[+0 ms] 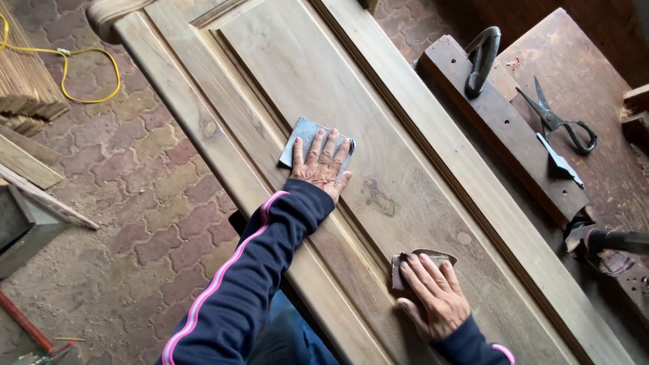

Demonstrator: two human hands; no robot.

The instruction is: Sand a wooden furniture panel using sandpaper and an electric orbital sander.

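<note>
Head cam, looking down on a long wooden door panel [405,155] lying flat, running diag. from top left to bottom right.

Left hand [323,163] is palm-down on a grey sheet of sandpaper [302,137], which lies on the recessed centre panel, approx. mid-length. Fingers are spread apart and flat, pressing on the sheet, not curled round it. Sheet sticks out beyond the fingertips on the upper left; its right part is hidden under the hand. Arm in a dark blue sleeve w/ pink stripe [230,290] crosses the door's left frame rail.

Right hand [433,297] is lower down the same recessed panel, near its right moulding. It rests on a smaller brownish piece of sandpaper [433,257], fingers laid close together and flat on top, tips at the piece's far edge. Piece peeks out above and to the left of the fingers; the rest is under the hand. The two hands are well apart along the panel.

Right of the door: a worn brown desk [595,135]. On it a long wooden hand plane [500,125] w/ a curved metal handle, a pair of dark scissors [558,118] just beside it, and a small metal blade [560,161] near the scissors.

Left of the door: brick-paved floor [135,189], a yellow cord [74,67] looping at top left, wood offcuts [27,162] at the left edge.
</note>
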